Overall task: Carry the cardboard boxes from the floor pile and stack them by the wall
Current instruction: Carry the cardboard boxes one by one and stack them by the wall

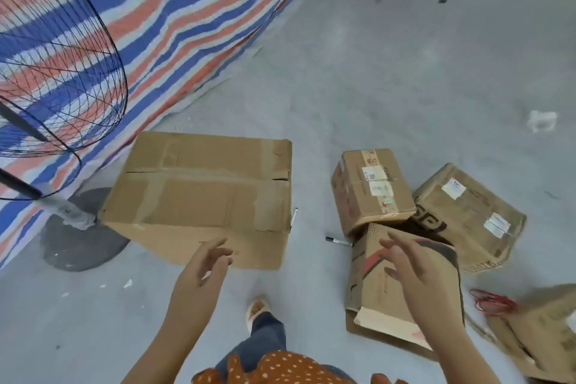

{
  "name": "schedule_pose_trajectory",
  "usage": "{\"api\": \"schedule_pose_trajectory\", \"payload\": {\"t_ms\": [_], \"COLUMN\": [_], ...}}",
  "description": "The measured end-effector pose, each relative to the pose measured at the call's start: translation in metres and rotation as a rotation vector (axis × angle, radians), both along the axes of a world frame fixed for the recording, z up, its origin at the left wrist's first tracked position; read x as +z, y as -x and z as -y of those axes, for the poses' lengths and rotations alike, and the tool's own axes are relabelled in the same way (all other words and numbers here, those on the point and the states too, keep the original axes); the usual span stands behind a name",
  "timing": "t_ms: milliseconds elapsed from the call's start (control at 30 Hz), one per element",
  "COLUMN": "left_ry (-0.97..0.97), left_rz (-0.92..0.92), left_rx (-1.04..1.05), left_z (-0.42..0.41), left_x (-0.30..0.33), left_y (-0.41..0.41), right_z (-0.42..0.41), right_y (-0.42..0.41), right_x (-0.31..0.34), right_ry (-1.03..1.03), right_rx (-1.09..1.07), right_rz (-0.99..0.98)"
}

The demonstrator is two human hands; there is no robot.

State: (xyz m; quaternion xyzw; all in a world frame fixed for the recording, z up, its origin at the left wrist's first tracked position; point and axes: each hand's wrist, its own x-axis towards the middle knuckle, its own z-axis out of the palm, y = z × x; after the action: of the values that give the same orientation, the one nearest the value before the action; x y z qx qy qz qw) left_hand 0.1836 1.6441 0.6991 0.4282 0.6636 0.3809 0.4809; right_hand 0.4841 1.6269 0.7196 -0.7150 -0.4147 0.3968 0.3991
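- We held our left hand (pixel 199 271) out over the grey concrete floor (pixel 389 78), fingers loosely spread and gripping nothing, just in front of the large taped cardboard box (pixel 199 196).
- That large box sat on the floor beside the striped tarpaulin (pixel 174 19) and the pedestal fan (pixel 53 72).
- Our right hand (pixel 414 271) hovered, fingers splayed and empty, above an open printed carton (pixel 377 287) in the pile.
- Behind the carton, a small labelled box (pixel 371 190) leaned tilted, touching a larger labelled box (pixel 470 215) to its right.
- A black marker (pixel 338 241) lay between the two groups; red cord (pixel 492 302) lay near flattened cardboard (pixel 542 340).
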Motion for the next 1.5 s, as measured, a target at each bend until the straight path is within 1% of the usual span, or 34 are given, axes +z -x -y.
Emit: {"api": "schedule_pose_trajectory", "payload": {"t_ms": [67,167,300,433,467,500,567,633,733,800,867,900,967,1033,1100,1167,1267,1333,1433,1500], "left_ry": [-0.001,0.034,0.107,0.238,0.273,0.313,0.391,0.495,0.648,0.616,0.581,0.588,0.585,0.548,0.529,0.499,0.379,0.293,0.167,0.086], "left_rz": [0.014,-0.013,0.007,-0.004,-0.008,-0.005,0.029,0.088,0.122,0.049,0.010,0.025,0.145,0.283,0.366,0.451,0.561,0.623,0.664,0.657], "left_rx": [0.008,-0.025,0.071,0.300,0.364,0.441,0.608,0.745,0.962,1.048,1.122,1.175,1.281,1.282,1.276,1.382,1.577,1.693,1.822,1.882], "left_z": [-0.039,-0.085,-0.125,-0.148,-0.153,-0.156,-0.164,-0.178,-0.201,-0.214,-0.220,-0.218,-0.210,-0.202,-0.200,-0.201,-0.191,-0.173,-0.145,-0.126], "left_x": [0.004,-0.002,-0.018,-0.057,-0.070,-0.084,-0.115,-0.146,-0.187,-0.204,-0.220,-0.228,-0.238,-0.248,-0.254,-0.255,-0.242,-0.223,-0.188,-0.164], "left_y": [-0.005,-0.012,-0.018,-0.027,-0.032,-0.039,-0.059,-0.087,-0.133,-0.160,-0.179,-0.187,-0.194,-0.196,-0.195,-0.190,-0.170,-0.152,-0.127,-0.120], "right_z": [-0.041,-0.102,-0.190,-0.289,-0.315,-0.341,-0.391,-0.438,-0.497,-0.524,-0.536,-0.537,-0.537,-0.536,-0.534,-0.529,-0.511,-0.495,-0.468,-0.449], "right_y": [-0.002,-0.005,-0.001,0.004,0.006,0.008,0.015,0.023,0.042,0.056,0.066,0.068,0.067,0.066,0.065,0.070,0.089,0.105,0.135,0.157], "right_x": [0.003,0.000,-0.012,-0.047,-0.058,-0.071,-0.100,-0.134,-0.189,-0.226,-0.261,-0.275,-0.294,-0.302,-0.300,-0.290,-0.266,-0.242,-0.203,-0.176], "right_ry": [0.033,0.089,0.111,0.203,0.218,0.244,0.294,0.323,0.245,0.233,0.350,0.422,0.494,0.495,0.525,0.569,0.566,0.568,0.567,0.567], "right_rx": [0.050,0.151,0.322,0.558,0.602,0.644,0.752,0.860,1.017,1.110,1.164,1.175,1.163,1.146,1.138,1.103,1.191,1.194,1.296,1.354], "right_rz": [0.039,0.058,0.078,0.096,0.073,0.047,0.058,0.119,0.304,0.372,0.364,0.347,0.279,0.185,0.090,0.041,0.018,-0.030,-0.148,-0.154]}}
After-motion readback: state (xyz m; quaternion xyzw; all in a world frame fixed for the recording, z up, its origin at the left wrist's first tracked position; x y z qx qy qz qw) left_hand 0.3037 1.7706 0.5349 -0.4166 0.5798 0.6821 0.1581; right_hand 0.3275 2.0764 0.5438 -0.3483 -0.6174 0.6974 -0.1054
